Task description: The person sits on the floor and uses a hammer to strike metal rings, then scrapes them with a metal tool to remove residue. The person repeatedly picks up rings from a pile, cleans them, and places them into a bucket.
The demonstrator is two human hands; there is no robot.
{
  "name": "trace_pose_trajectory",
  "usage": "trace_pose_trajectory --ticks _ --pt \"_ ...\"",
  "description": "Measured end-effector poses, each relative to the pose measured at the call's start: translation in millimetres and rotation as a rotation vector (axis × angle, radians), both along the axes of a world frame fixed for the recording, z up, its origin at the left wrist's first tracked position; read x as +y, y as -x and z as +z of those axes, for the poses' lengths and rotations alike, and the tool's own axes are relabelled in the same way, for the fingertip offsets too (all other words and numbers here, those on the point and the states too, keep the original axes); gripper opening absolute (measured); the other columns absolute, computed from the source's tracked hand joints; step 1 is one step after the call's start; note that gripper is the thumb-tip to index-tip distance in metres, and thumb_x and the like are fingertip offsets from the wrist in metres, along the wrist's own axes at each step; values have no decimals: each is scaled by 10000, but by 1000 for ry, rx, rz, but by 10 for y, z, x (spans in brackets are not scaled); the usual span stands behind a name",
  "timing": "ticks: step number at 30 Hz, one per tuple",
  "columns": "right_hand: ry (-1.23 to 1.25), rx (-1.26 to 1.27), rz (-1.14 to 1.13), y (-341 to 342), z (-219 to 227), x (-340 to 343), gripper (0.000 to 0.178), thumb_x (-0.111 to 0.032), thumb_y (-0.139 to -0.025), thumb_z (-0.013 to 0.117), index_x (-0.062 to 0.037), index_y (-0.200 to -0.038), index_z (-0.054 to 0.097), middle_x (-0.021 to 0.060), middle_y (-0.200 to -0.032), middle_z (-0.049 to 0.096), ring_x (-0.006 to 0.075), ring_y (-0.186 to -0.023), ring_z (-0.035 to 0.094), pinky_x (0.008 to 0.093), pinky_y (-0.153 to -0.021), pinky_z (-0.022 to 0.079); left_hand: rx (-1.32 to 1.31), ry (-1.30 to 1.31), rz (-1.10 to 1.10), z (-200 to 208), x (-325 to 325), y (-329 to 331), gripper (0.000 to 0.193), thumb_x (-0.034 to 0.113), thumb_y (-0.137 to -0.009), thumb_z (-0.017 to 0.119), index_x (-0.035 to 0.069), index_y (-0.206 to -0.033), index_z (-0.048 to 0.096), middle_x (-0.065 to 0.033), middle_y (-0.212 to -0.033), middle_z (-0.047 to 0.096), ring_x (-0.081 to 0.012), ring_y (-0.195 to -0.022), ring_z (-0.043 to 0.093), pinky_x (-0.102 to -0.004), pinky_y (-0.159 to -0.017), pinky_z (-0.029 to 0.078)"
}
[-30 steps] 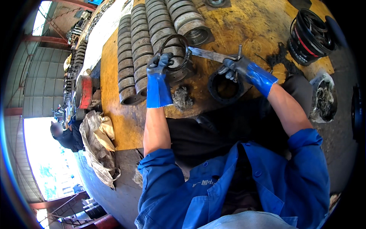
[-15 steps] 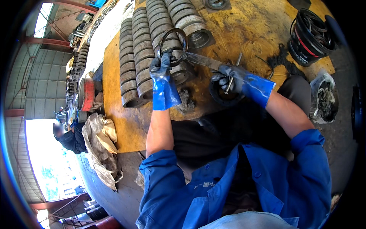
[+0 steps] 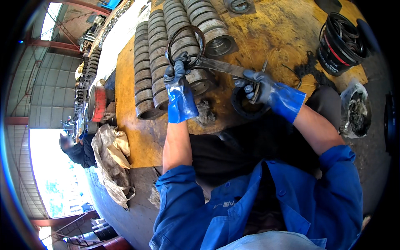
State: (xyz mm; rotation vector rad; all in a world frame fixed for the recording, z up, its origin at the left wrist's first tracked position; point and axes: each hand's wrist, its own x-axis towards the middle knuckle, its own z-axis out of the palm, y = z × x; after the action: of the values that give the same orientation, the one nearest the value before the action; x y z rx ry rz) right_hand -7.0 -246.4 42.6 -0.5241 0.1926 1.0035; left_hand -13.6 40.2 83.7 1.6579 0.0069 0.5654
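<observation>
In a blue glove, my left hand (image 3: 178, 71) pinches the near rim of a dark metal ring (image 3: 203, 43) and holds it tilted up in front of the stacked rings. My gloved right hand (image 3: 260, 86) grips a flat steel file-like strip (image 3: 223, 66), whose tip touches or nearly touches the ring's right side. A thin metal rod (image 3: 264, 66) also sticks out of the right hand's fingers. Below that hand a dark round ring part (image 3: 241, 107) lies on the table, partly hidden by the glove. A grey wad of steel wool or rag (image 3: 205, 114) sits beside it.
Several rows of stacked metal rings (image 3: 143, 71) lie along the yellow-brown table (image 3: 266, 29). A black bucket (image 3: 333, 52) holding dark rings stands at the right, near a plastic bag (image 3: 355, 110) of dark stuff. At left are a red-rimmed drum (image 3: 99, 103), a sack (image 3: 110, 160) and another person (image 3: 81, 152).
The held ring has tilted and turned slightly in my left hand. The strip has shifted a little along the ring's edge, and the rod in my right hand has changed its angle.
</observation>
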Motion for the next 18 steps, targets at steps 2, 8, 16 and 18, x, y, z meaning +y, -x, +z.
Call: trace_pose_trajectory --ticks 2,8,16,18 --pt "19 -22 7 -44 83 -17 311 -273 -946 527 -26 -1133 548 71 -828 630 80 -494 505 207 -387 400 -18 68 0 40 36 28 296 195 -918 570 -10 -1114 655 -98 -1039 686 -166 -870 651 -231 -602 494" --pt "169 -173 -81 -183 161 -92 351 -330 -949 522 -71 -1183 560 80 -875 654 79 -510 470 221 -416 380 66 -51 -165 17 408 49 312 233 -914 584 -23 -1079 656 -91 -1010 684 -142 -802 626 -227 -613 476" --pt "360 -540 -137 -213 299 -195 411 -320 -927 580 0 -1183 557 145 -872 692 102 -506 576 216 -406 435 155 -76 -213 -69 515 72 342 185 -889 623 -72 -1114 614 -84 -966 672 -120 -727 607 -196 -559 493" --pt "431 -546 -177 -215 322 -153 401 -306 -931 578 22 -1162 559 156 -879 694 112 -502 596 220 -400 464 124 -6 -168 -126 542 63 371 241 -891 632 -56 -1112 622 -126 -1027 679 -161 -842 656 -224 -549 510"
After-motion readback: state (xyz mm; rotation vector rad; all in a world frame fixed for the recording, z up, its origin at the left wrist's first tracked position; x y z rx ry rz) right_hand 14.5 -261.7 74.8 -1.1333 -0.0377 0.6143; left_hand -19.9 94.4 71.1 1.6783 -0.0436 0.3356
